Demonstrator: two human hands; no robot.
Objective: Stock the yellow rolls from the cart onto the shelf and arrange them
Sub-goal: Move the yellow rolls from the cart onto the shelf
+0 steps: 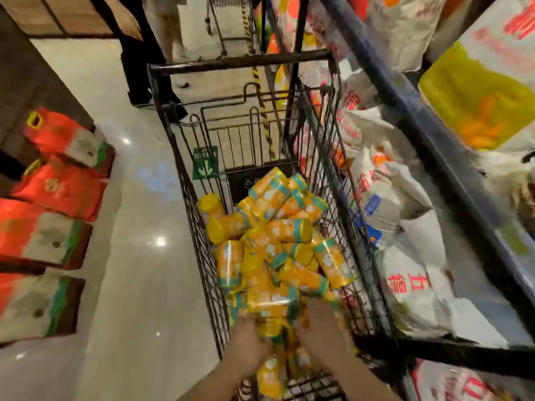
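Note:
A black wire cart (185,180) stands in front of me, its basket piled with several yellow rolls (272,227) that have teal bands. Both of my hands reach down into the near end of the pile. My left hand (249,341) and my right hand (321,328) close around a cluster of rolls (270,306) from either side. Motion blur hides the fingertips among the rolls. The shelf (428,140) with its dark blue rail runs along the right, right beside the cart.
White sacks (411,285) with red print fill the lower shelf on the right. Red and white bags (55,186) lie in a row on the left. Glossy pale floor (139,256) runs between them and the cart. A second cart and a person's dark legs stand farther ahead.

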